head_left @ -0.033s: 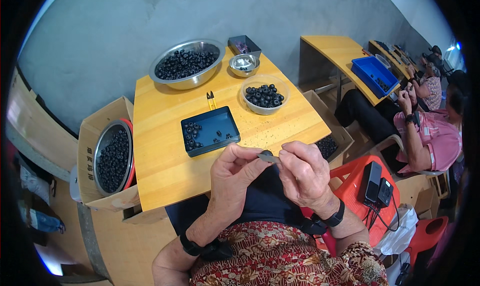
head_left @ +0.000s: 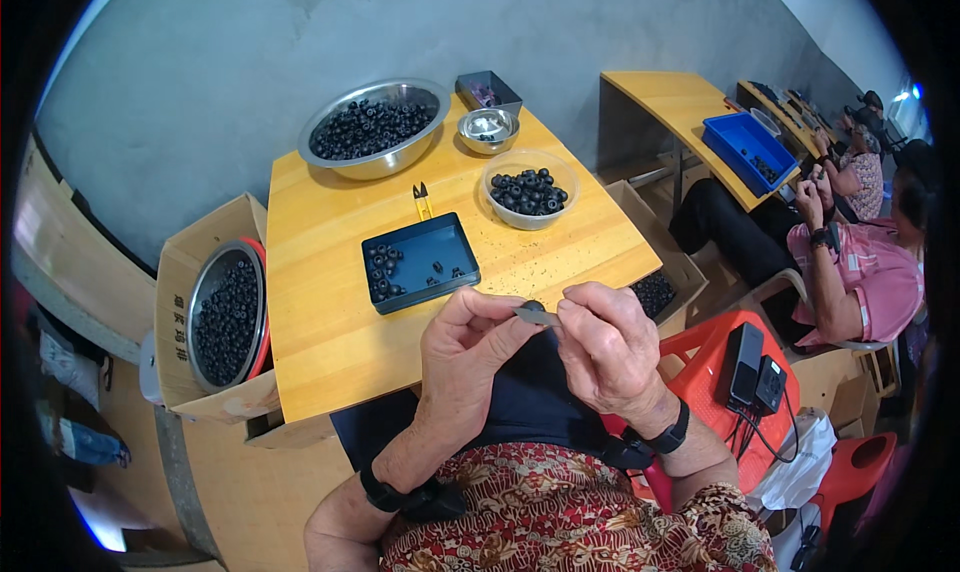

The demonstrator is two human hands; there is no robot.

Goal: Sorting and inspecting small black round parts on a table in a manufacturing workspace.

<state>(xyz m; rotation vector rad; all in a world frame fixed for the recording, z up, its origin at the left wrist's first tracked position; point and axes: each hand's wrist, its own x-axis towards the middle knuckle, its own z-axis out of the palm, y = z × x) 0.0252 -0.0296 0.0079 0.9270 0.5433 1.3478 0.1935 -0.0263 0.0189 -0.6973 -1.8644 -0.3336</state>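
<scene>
My left hand [head_left: 468, 360] is closed in a pinch on a small black ring-shaped rubber part [head_left: 533, 305], which its fingertips partly cover. My right hand [head_left: 612, 354] grips a thin flat grey blade [head_left: 540, 317] between thumb and fingers. The blade lies against the black part, just off the table's front edge. Beyond my left hand sits a dark blue tray [head_left: 425, 234], with several black parts mostly at its left side. Yellow-handled snips [head_left: 422, 202] lie behind the tray, their dark tips pointing away.
A large steel bowl [head_left: 322, 160] of black parts, a clear plastic bowl [head_left: 570, 187], a small metal bowl [head_left: 488, 144] and a dark box [head_left: 512, 97] stand on the wooden table [head_left: 320, 322]. Cartons flank it. A red stool [head_left: 705, 372] bears black devices; co-workers [head_left: 850, 272] sit at right.
</scene>
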